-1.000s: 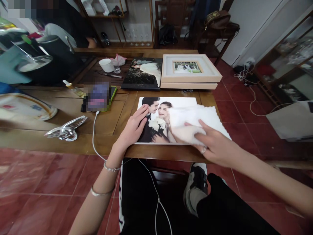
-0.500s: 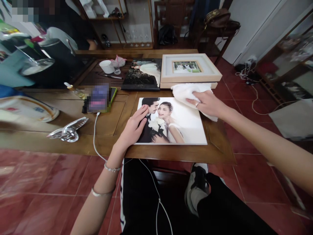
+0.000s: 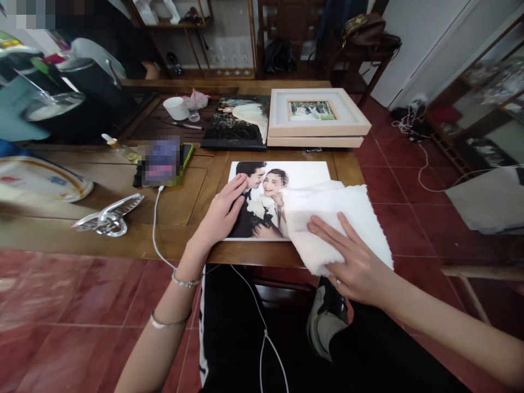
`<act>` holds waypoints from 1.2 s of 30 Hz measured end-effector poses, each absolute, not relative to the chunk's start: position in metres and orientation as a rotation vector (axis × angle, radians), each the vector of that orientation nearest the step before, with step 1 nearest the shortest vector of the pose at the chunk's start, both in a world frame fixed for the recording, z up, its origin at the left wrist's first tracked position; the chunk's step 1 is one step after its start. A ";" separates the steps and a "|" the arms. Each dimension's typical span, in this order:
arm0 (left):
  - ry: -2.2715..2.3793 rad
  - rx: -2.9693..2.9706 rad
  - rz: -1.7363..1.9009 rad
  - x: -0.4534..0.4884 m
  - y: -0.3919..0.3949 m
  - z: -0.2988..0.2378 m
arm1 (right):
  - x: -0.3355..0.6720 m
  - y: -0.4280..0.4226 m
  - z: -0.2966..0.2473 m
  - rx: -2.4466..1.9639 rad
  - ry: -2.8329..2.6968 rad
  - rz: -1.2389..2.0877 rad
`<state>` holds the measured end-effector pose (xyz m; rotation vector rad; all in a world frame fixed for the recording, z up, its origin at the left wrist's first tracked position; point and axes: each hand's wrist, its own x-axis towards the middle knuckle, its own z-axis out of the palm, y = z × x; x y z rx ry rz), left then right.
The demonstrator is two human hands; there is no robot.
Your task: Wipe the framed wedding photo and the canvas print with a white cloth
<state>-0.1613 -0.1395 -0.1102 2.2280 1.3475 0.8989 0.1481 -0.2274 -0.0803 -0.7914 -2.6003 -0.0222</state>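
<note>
A large wedding photo print point(image 3: 262, 185) lies flat near the front edge of the wooden table point(image 3: 184, 202). My left hand point(image 3: 223, 213) rests flat on its left edge, fingers stretched out, holding it down. My right hand point(image 3: 352, 262) lies with fingers spread on a white cloth point(image 3: 335, 213), pressing it over the print's right, near part. The cloth hangs past the table's front edge.
Behind the print lie a dark wedding photo point(image 3: 239, 123) and two stacked light wooden frames point(image 3: 315, 117). To the left are a phone point(image 3: 164, 161) with a white cable, a metal clip point(image 3: 108, 218), a plate point(image 3: 41, 180), a small bottle and a white cup point(image 3: 176, 107).
My right hand has dragged the cloth from the print's far right corner back down to its near right part. The left hand has stayed put.
</note>
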 end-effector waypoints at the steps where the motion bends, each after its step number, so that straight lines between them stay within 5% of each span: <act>1: 1.346 2.230 0.897 -0.161 -0.139 -0.110 | 0.147 -0.228 -0.080 -0.781 -2.612 -0.028; 19: 1.338 2.229 0.903 -0.162 -0.140 -0.110 | 0.137 -0.058 -0.050 -1.365 -2.654 0.118; 36: 1.359 2.217 0.892 -0.161 -0.140 -0.109 | 0.136 -0.233 -0.079 -0.805 -2.692 -0.107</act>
